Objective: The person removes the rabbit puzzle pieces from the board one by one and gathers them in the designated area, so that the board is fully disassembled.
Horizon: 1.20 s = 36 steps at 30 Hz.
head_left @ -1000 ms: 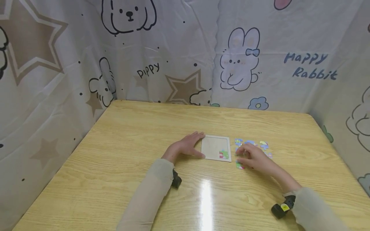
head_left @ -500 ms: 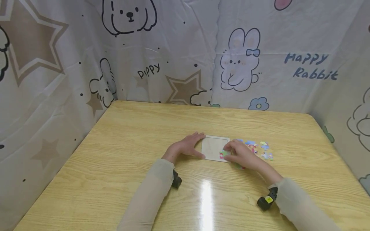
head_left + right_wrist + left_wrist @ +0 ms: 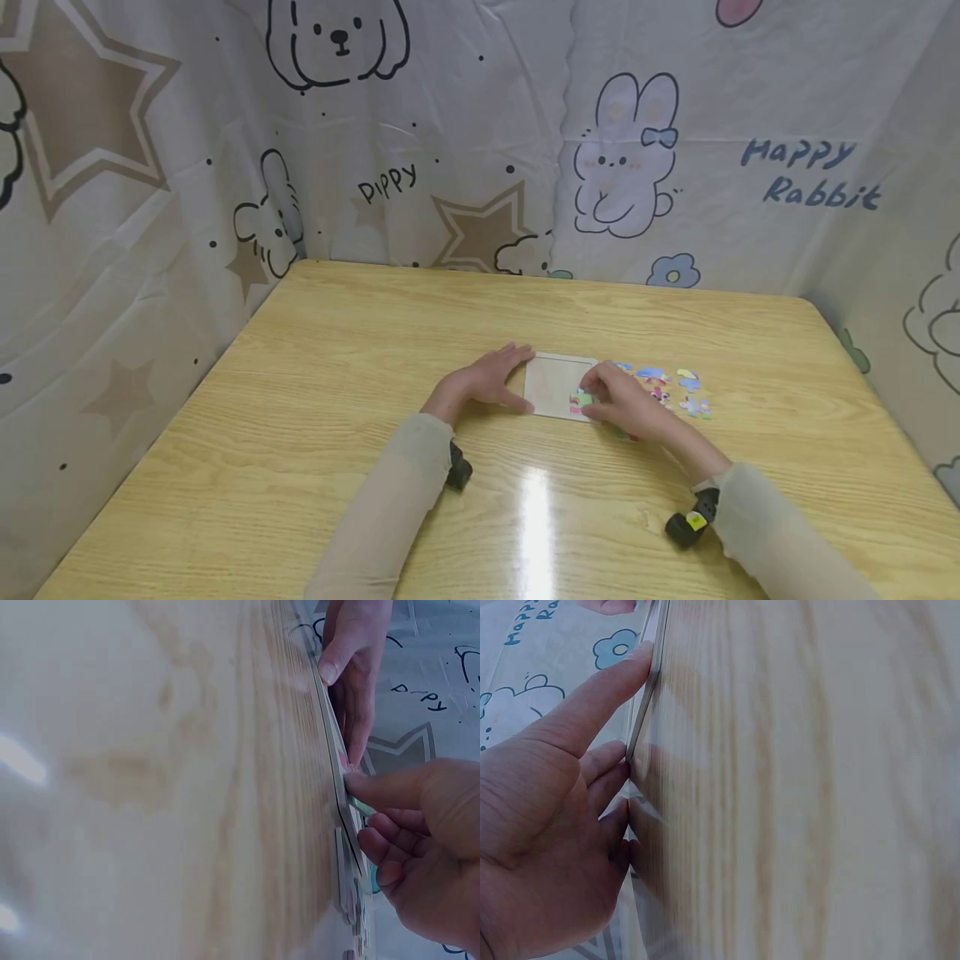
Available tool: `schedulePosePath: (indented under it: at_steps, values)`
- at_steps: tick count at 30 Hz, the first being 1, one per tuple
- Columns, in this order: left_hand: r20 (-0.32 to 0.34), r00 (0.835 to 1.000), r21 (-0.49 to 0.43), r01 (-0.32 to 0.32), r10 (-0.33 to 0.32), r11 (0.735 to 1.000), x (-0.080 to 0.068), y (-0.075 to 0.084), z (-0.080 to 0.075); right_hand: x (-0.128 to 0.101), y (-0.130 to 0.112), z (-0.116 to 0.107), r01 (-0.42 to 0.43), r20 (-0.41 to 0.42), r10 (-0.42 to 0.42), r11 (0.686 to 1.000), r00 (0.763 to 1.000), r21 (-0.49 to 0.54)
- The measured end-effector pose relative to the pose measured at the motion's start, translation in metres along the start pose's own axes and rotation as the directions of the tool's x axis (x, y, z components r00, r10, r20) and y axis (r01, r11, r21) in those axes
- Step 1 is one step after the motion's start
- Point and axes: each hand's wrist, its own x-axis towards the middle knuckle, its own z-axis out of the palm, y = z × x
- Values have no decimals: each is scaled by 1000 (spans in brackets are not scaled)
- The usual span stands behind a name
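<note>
A shallow square puzzle tray (image 3: pixel 551 380) lies flat on the table. Along its left side rests my left hand (image 3: pixel 483 380), thumb at the near corner and fingertips at the far one, fingers spread. My right hand (image 3: pixel 628 404) is over the tray's right edge, pinching a small jigsaw piece (image 3: pixel 361 804) between thumb and fingers; most of it is hidden by the hand. Beside those fingertips, in the near right corner of the tray, shows a green and pink jigsaw piece (image 3: pixel 577 402). In the left wrist view the left thumb (image 3: pixel 604 697) touches the tray's edge.
Several loose jigsaw pieces (image 3: pixel 688 380) lie on the wooden table (image 3: pixel 375 333) right of the tray, some partly covered by the right hand. A printed curtain (image 3: pixel 465 108) hangs behind and at both sides of the table.
My right hand has moved left from the loose pieces to the tray's right edge, then stayed there with little shift. The left hand and the tray have kept their place.
</note>
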Motion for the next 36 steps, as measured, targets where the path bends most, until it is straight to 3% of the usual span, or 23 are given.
schedulePosePath:
  at_steps: [8,16,22,32,36]
  values:
    - [-2,1000,-21,19,-20,1000,-1,0,1,-2,-4,5,25,-76,-27,999,997,-30]
    - [0,1000,-12,10,-10,1000,1,-1,2,-5,1,6,46,-95,-41,998,995,50]
    - [0,1000,-7,2,-2,1000,0,-1,1,-13,8,0,37,-101,-28,995,995,88]
    - [4,1000,-17,9,-8,1000,0,0,1,-32,18,-14,4,-116,2,999,993,50]
    - [5,1000,-9,4,-3,1000,1,-1,1,-42,22,-20,-28,-101,38,994,994,102]
